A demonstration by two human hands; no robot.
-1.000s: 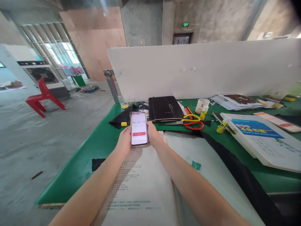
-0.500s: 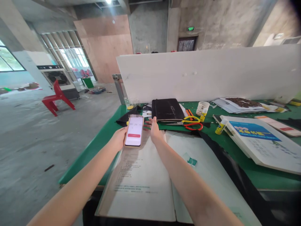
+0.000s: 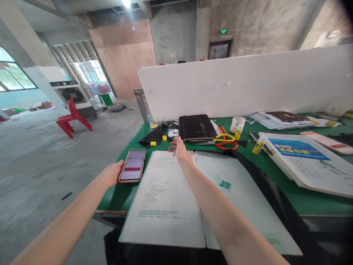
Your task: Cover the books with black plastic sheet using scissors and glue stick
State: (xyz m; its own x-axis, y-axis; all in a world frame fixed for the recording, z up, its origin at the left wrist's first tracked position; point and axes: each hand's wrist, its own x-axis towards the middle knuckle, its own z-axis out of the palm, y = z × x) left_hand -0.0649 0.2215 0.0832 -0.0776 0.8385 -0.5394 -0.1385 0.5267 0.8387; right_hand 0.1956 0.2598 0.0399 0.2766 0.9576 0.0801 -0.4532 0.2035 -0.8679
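Note:
My left hand [image 3: 113,173] grips the left edge of a smartphone [image 3: 132,166], its screen showing a timer and a red button. The phone is at the table's left side, just left of an open book [image 3: 165,191] with printed pages. Above the top of the book's left page, my right hand [image 3: 179,149] is open with fingers apart and nothing in it. Beyond that hand lie a black notebook [image 3: 197,127] and two pairs of scissors, yellow-handled [image 3: 224,137] and red-handled [image 3: 227,145]. Two small yellow caps [image 3: 153,143] rest near black fabric scraps [image 3: 151,135].
Glue sticks [image 3: 238,131], a clear cup [image 3: 237,124], and a stack of books [image 3: 300,154] with another phone [image 3: 331,142] occupy the right side of the green table [image 3: 116,197]. A white board [image 3: 237,84] stands along the back. A red chair [image 3: 72,116] is on the floor at left.
My left hand has carried the smartphone left and nearer, from over the book to beside it, uncovering the yellow caps. My right hand stays near the book's top. The view shifts slightly.

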